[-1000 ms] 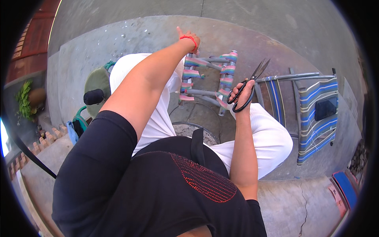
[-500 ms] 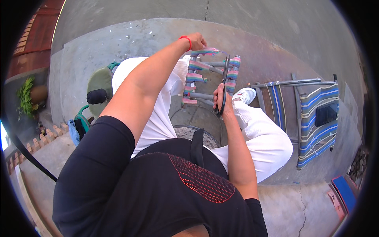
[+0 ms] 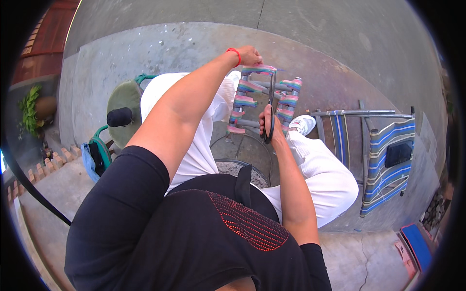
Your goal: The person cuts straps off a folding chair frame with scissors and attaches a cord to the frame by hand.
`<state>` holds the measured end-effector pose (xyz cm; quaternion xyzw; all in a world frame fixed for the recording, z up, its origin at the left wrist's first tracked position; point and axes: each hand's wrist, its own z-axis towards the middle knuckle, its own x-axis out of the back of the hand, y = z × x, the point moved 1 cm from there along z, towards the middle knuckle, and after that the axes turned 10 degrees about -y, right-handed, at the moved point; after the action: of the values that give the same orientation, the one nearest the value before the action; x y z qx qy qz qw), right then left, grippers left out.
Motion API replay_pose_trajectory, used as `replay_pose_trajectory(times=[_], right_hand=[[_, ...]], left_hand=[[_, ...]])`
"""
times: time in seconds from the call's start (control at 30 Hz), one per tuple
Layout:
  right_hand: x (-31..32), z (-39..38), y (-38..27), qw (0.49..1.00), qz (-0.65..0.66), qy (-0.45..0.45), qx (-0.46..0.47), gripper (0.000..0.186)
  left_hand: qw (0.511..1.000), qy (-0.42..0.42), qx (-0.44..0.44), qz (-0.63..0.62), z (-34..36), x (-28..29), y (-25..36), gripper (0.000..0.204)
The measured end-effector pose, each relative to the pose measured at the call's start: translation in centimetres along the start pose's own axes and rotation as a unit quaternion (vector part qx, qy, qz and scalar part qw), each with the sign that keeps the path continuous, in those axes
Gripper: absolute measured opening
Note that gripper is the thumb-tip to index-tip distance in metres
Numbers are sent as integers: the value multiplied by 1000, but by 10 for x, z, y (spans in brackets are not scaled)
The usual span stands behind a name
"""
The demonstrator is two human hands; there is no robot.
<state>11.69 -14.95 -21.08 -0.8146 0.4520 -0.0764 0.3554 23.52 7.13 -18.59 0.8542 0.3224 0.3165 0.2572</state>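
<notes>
My left hand [image 3: 251, 56], with a red band on the wrist, is closed at the top of a small grey metal frame [image 3: 279, 87], pinching a striped pink, blue and green fabric strip [image 3: 264, 70]. Black-handled scissors [image 3: 272, 92] are in my right hand [image 3: 274, 127], their blades pointing away from me. The blade tips meet the loose right end of the pinched strip. Several more striped strips hang cut across both side bars of the frame, with a gap between them. The frame stands between my legs.
A folding chair with blue striped fabric [image 3: 376, 186] lies at the right, a dark flat device [image 3: 398, 153] on it. To the left are a green round-seated stool [image 3: 122, 99] with a black object on it and a blue-green bag [image 3: 97, 155]. A round floor cover [image 3: 238, 168] lies below the frame.
My left hand has shifted slightly right and down, nearer the scissors. The scissors have turned more upright, their tips now at the strip's end. The view has tilted a little.
</notes>
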Motion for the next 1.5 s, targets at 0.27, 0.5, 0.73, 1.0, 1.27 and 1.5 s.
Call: replay_pose_trajectory(times=[0.27, 0.5, 0.73, 1.0, 1.27, 1.5], right_hand=[[-6, 0, -12, 999, -37, -3, -5, 60], [-5, 4, -11, 1000, -22, -10, 15, 61], [-6, 14, -11, 997, -67, 3, 31, 62], [-7, 18, -19, 1000, -23, -2, 11, 59], [-5, 21, -14, 1000, -16, -3, 19, 60], [-4, 20, -16, 998, -52, 3, 27, 61]], left_hand=[[999, -34, -15, -32, 2, -2, -7, 27], [997, -77, -10, -19, -1, -3, 1, 27], [994, -102, -20, -23, 1, -6, -2, 30], [997, -43, -32, 48, 0, -10, -1, 30], [999, -31, -20, 13, 0, -13, 2, 27], [999, -28, -30, -14, -1, -16, 4, 27]])
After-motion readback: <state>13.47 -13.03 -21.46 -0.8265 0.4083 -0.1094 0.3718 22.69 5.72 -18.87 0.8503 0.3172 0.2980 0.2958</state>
